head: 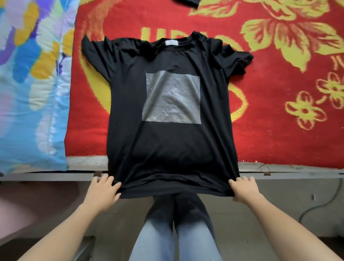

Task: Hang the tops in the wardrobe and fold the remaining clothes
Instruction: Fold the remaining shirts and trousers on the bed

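Red blanket (279, 141) bore a dark garment (186, 2), cut off at top. Your left hand (104, 188) and right hand (244, 188) gripped the black T-shirt (167, 149) by its hem, collar pointing away.

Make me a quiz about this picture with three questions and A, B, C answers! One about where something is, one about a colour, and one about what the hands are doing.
1. Where does the black T-shirt lie?
A) on the red flowered blanket
B) on a hanger
C) on the floor

2. What colour is the square print on its chest?
A) yellow
B) grey
C) pink

3. What are the hands doing?
A) resting in pockets
B) holding a hanger
C) gripping the shirt's bottom hem

Answers:
1 A: the shirt is spread front-up over the blanket.
2 B: the square shows grey against the black cloth.
3 C: the left hand and the right hand each grip one corner of the hem.
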### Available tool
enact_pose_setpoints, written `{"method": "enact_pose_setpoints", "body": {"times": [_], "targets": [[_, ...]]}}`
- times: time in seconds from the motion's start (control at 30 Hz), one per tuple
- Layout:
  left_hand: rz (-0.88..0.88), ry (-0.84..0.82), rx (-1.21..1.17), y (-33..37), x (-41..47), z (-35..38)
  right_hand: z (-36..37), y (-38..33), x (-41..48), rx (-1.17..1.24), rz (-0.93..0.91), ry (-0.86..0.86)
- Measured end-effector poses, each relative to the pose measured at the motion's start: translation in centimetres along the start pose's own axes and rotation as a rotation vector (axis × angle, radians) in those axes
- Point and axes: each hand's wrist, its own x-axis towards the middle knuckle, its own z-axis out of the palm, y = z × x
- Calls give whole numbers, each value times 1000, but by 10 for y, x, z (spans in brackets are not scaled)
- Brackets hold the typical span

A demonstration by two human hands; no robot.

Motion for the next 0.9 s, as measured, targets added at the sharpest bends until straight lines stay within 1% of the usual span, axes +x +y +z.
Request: {"method": "enact_pose_setpoints", "body": {"times": [0.03, 0.1, 0.2, 0.27, 0.4, 0.57, 0.67, 0.73, 0.9], "targets": [[-59, -34, -36, 2, 8, -6, -6, -2, 2, 30, 1, 19], [-140, -10, -87, 5, 23, -29, -21, -5, 5, 115, -14, 115], [-153, 81, -94, 3, 54, -62, -50, -2, 12, 190, 2, 239], [-179, 110, -112, 0, 73, -82, -69, 3, 18, 223, 31, 312], [-213, 115, -113, -5, 110, -111, -103, 16, 31, 327, 59, 461], [-262, 133, -112, -19, 174, -145, -159, 46, 63, 507, 107, 598], [-341, 98, -139, -27, 217, -169, -197, 64, 91, 577, 114, 710], [-428, 105, -136, -33, 244, -179, -226, 76, 110, 604, 94, 771], [-541, 71, -176, -57, 306, -196, -290, 100, 165, 513, 1, 899]]}}
